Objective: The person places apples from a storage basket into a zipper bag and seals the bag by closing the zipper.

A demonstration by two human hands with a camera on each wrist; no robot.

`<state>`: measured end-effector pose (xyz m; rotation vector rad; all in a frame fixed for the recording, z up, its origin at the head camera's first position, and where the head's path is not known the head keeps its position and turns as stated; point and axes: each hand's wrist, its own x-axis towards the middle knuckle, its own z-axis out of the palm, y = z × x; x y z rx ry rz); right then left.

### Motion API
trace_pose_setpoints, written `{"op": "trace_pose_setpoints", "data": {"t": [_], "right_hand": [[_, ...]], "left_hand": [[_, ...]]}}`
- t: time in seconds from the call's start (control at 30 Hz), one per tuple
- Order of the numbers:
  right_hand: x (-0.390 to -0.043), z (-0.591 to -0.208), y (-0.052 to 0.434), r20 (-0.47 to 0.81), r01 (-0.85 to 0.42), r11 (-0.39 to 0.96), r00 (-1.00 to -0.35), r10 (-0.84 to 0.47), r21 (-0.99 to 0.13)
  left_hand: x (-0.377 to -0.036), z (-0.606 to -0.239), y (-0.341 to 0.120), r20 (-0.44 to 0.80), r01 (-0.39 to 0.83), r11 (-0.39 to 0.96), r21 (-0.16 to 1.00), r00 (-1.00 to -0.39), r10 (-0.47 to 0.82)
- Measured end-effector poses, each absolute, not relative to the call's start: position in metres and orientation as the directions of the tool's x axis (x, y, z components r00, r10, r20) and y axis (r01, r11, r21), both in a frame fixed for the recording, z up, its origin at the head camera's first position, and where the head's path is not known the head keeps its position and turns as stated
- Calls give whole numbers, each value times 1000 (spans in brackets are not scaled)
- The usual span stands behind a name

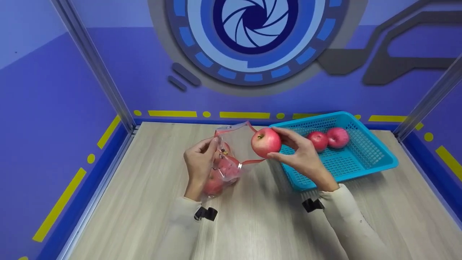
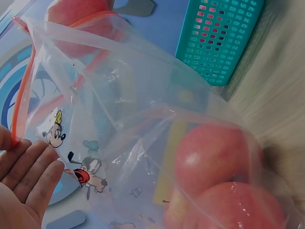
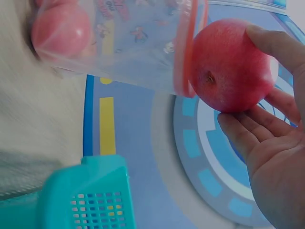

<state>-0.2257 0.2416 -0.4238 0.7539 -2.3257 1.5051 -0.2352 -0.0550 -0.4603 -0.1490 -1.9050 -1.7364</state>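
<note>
My left hand [image 1: 199, 160] pinches the red-edged rim of a clear zip bag [image 2: 114, 105] printed with cartoon figures, spreading its mouth. Several red apples [image 2: 214, 157] sit in the bottom of the bag, low beside the left wrist in the head view. In my right hand [image 1: 305, 157] is another red apple [image 1: 264, 143], gripped between the thumb and fingers. That apple is right at the red zip edge of the bag's mouth, its stem end facing the head camera. From the right wrist view, the apple overlaps the rim and most of it is outside the bag.
A turquoise slotted basket [image 1: 386, 163] stands on the right of the wooden table [image 1: 252, 231], holding two red apples [image 1: 338, 137]. Its near left corner lies under the right hand. Blue printed panels [image 1: 119, 72] wall in the table at the back and sides.
</note>
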Motion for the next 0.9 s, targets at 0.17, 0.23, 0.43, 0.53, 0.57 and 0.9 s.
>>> {"op": "trace_pose_setpoints", "data": {"t": [0.17,0.23,0.43,0.53,0.57,0.9], "right_hand": [[-231,-432,235,512,-584,349,-811,-283,-732],[-232,-435,233,508,-584,369,-811,-288,-723],[-234,-441,226,499,-592,426,-806,-320,-684],[-235,-442,224,500,-599,434,-801,-329,-673],[-235,-442,223,498,-597,438,-802,-330,-672],[-235,-442,223,477,-589,471,-808,-346,-656]], "left_hand": [[-235,-460,-54,484,452,176,875,-832,-270],[-234,-460,-54,488,454,181,872,-834,-259],[-230,-459,-55,481,447,186,875,-844,-238],[-230,-460,-56,489,454,190,871,-839,-240],[-230,-460,-56,490,454,190,870,-838,-241],[-232,-459,-57,496,466,172,868,-827,-266]]}}
